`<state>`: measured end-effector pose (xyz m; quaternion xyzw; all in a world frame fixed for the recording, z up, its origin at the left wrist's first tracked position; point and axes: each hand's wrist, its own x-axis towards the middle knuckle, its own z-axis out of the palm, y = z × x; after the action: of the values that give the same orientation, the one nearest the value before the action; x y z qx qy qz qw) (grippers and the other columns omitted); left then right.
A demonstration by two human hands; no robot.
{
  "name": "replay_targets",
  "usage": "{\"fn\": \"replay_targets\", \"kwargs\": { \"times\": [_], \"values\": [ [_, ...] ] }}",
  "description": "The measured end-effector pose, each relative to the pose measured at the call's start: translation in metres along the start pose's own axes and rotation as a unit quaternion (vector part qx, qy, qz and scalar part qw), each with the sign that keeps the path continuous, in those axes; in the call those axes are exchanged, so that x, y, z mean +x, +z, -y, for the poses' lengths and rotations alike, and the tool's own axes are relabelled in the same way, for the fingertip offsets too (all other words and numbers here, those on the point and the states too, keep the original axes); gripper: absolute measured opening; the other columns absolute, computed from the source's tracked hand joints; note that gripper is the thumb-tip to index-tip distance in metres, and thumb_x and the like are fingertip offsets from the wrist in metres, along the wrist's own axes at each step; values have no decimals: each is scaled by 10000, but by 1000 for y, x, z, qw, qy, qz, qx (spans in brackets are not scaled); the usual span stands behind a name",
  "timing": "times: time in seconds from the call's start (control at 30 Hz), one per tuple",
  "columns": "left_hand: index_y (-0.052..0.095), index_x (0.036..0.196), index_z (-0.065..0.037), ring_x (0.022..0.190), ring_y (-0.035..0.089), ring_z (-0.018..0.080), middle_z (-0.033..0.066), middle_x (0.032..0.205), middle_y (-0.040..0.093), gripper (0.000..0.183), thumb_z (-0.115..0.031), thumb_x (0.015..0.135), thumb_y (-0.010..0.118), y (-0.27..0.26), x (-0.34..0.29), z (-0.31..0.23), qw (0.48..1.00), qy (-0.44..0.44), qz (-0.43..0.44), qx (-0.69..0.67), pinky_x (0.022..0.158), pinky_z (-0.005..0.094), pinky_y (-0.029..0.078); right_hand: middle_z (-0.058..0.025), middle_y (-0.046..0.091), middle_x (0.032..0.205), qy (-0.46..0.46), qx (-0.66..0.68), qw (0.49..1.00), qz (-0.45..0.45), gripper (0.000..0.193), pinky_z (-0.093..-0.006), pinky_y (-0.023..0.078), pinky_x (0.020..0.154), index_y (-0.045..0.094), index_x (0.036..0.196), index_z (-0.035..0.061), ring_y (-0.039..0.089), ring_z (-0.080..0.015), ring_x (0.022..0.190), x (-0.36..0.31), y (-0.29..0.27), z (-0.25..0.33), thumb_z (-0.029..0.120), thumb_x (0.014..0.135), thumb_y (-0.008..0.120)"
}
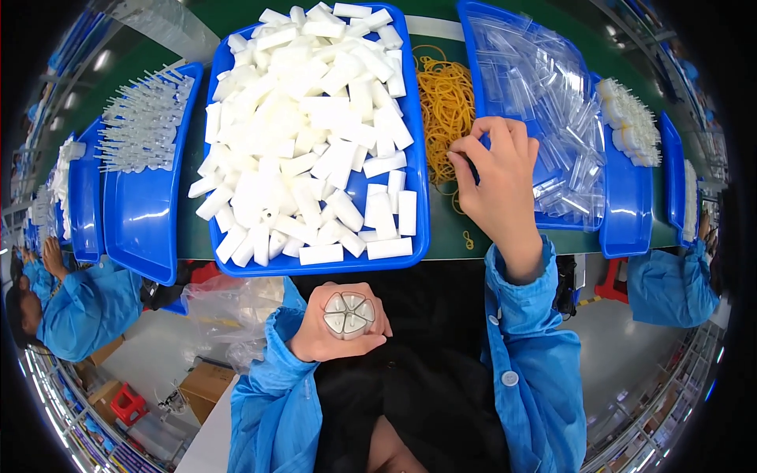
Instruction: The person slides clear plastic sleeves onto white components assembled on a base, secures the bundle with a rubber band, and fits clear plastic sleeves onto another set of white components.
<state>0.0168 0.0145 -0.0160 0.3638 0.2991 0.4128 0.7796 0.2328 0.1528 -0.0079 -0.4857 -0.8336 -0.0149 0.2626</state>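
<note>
Beneath all trays: green counter. At centre: large blue tray, heaped with white blocks, piled at random, a few lying flat along the near edge. To the right, beyond a narrow strip of counter: second blue tray, loaded with clear tubes, crossed at various angles. To the far left: third blue tray, with white stemmed parts stacked in the far portion, near portion bare. In the strip between central tray and tube tray: pile of yellow rubber bands.

Right hand: above the near part of the pile, palm down, thumb and index finger drawn close together at tip, remaining fingers curled. Band between the tips: cannot tell. Left hand: in front of the central tray, near the torso, fingers wrapped around a bundle. Bundle: gripped with round end facing up, composed of pale wedge-shaped segments. On the counter, just beyond the right cuff: small loose band, apart from the pile.
</note>
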Motion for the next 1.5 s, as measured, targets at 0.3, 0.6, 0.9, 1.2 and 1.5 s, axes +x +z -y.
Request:
{"fn": "replay_targets", "kwargs": {
  "times": [0.3, 0.6, 0.9, 1.2, 1.5],
  "values": [
    [532, 687, -3, 560, 570, 147, 80, 624, 576, 172, 20, 622, 689, -5, -8, 1, 999, -11, -43, 5, 551, 252, 471, -70, 527, 788, 69, 106, 990, -62, 109, -354, 325, 687, 515, 790, 57, 484, -257, 807, -3, 2, 0, 8, 733, 594],
    [544, 678, -6, 539, 576, 122, 60, 615, 578, 164, 9, 613, 693, 0, -11, -1, 996, -44, -78, 25, 520, 213, 445, -52, 521, 798, 48, 30, 998, -28, 154, -345, 326, 701, 548, 786, 63, 473, -238, 811, -2, 1, 13, 98, 714, 679],
    [545, 663, 2, 527, 559, 125, 64, 609, 564, 159, 18, 602, 690, 1, -19, 0, 994, -22, -101, 23, 510, 214, 431, -53, 541, 717, 63, 129, 984, -107, 162, -337, 367, 668, 523, 674, 42, 492, -241, 745, -5, 2, 10, 27, 662, 684],
    [549, 658, 5, 531, 553, 120, 63, 628, 557, 154, 26, 616, 697, 6, -17, 3, 993, -18, -117, 24, 521, 215, 430, -80, 559, 731, 125, 172, 974, -76, 167, -318, 410, 641, 518, 679, 15, 509, -247, 719, -8, -13, 7, -3, 672, 684],
    [487, 784, 10, 850, 589, 243, 216, 912, 592, 224, 39, 690, 689, 20, -12, -5, 976, 149, -157, 30, 693, 305, 516, -96, 529, 787, -44, 363, 929, 49, 160, -342, 402, 658, 522, 715, 27, 504, -273, 742, -32, -52, 74, -17, 647, 661]
  ]
}}
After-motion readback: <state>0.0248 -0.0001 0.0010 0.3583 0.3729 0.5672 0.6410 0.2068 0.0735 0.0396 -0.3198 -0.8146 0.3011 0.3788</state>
